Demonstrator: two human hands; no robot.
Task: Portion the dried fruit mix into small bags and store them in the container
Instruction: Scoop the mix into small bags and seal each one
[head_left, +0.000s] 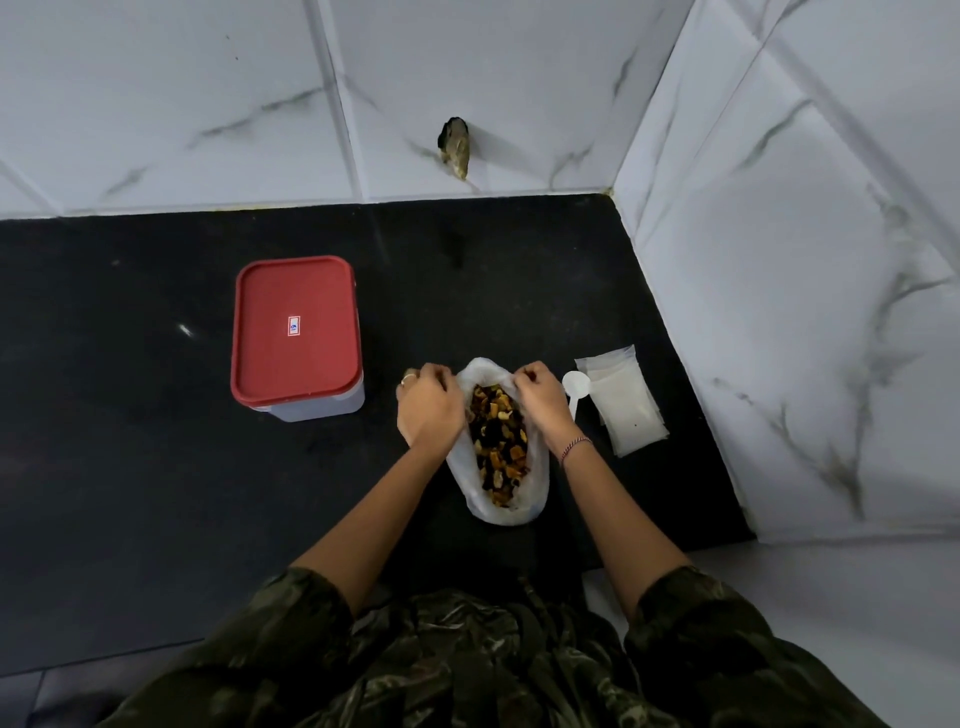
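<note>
Both hands are working at the mouth of the white plastic bag (535, 493) standing on the black countertop (156, 467): the left hand (428, 410) is pinching the rim on its side, the right hand (543, 402) is gripping the opposite edge, and together they are spreading it wide. The dried fruit mix (501, 436) is lying exposed inside, so this looks like the opening step, with no portioning begun. The white scoop (575, 387) is resting just right of the bag, touching the stack of small clear bags (626, 405). The container (311, 410) is sitting well to the left with its red lid (296, 332) on. Next, one hand will probably be letting go to take the scoop or a small bag, while the mouth needs to stay open.
</note>
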